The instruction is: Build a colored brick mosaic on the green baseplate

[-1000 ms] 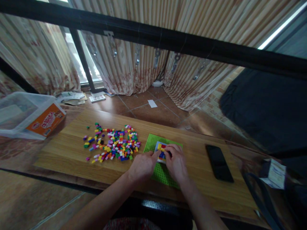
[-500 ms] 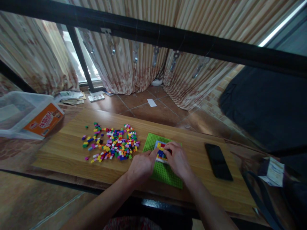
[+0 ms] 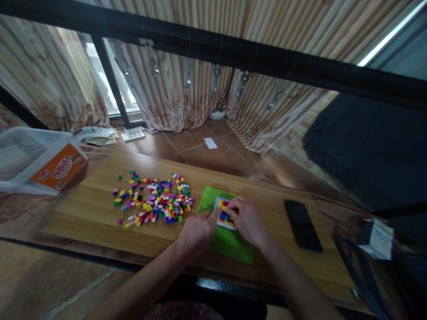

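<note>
A green studded baseplate (image 3: 231,244) lies on the wooden tabletop. On its upper part sits a small brick panel (image 3: 222,216) with a pale blue and white border around red, yellow and blue bricks. My left hand (image 3: 196,232) is closed at the panel's left edge, its forward fingertip on the bricks and its lower fingers tucked out of sight. From the right, my right hand (image 3: 247,221) bends over the panel with thumb and fingertips pinched together at the bricks. Whatever is between those fingertips is too small and covered to make out.
Loose colourful bricks (image 3: 167,202) are spread to the left of the baseplate. A black phone (image 3: 303,225) lies to the right. A clear plastic bin (image 3: 33,138) with an orange label stands at the far left. A dark metal bar (image 3: 207,42) crosses above the table.
My right fingertips have shifted slightly over the panel, and a little more of its lower right part shows. My left hand stays almost in place.
</note>
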A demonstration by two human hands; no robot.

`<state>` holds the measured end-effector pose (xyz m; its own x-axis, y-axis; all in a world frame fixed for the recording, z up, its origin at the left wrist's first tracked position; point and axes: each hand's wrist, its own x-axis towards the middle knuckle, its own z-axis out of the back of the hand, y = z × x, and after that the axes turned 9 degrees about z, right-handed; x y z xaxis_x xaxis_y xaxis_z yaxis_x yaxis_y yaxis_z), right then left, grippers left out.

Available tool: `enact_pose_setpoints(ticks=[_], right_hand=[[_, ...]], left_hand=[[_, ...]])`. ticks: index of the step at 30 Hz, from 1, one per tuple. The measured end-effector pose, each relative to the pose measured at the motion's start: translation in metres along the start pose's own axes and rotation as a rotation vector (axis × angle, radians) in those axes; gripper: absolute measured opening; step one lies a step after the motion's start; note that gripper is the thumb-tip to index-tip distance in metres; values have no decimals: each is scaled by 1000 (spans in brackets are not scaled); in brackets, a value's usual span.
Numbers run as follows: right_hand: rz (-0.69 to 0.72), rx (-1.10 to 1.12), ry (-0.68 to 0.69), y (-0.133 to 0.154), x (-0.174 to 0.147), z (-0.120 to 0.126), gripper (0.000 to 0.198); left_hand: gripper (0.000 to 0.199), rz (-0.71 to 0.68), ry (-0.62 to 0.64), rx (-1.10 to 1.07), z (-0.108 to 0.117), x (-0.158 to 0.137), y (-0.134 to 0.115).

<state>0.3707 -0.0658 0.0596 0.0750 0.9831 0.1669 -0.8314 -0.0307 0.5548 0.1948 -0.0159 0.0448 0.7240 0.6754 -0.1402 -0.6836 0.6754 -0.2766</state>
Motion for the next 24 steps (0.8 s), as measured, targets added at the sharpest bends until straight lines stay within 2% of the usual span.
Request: enact_pose_setpoints(ticks=[6, 13, 19, 24], right_hand=[[58, -119, -22, 1, -9, 0, 14], [71, -13, -64, -9, -16, 6, 15], [205, -88, -57, -10, -20, 3, 21], [251, -143, -61, -10, -22, -2, 27]], left_hand=[[48, -15, -29, -42, -8, 0, 4], [45, -44, -98, -126, -17, -4, 8], [47, -28, -104, -154, -17, -7, 7], [47, -11, -78, -151, -17, -6, 8]])
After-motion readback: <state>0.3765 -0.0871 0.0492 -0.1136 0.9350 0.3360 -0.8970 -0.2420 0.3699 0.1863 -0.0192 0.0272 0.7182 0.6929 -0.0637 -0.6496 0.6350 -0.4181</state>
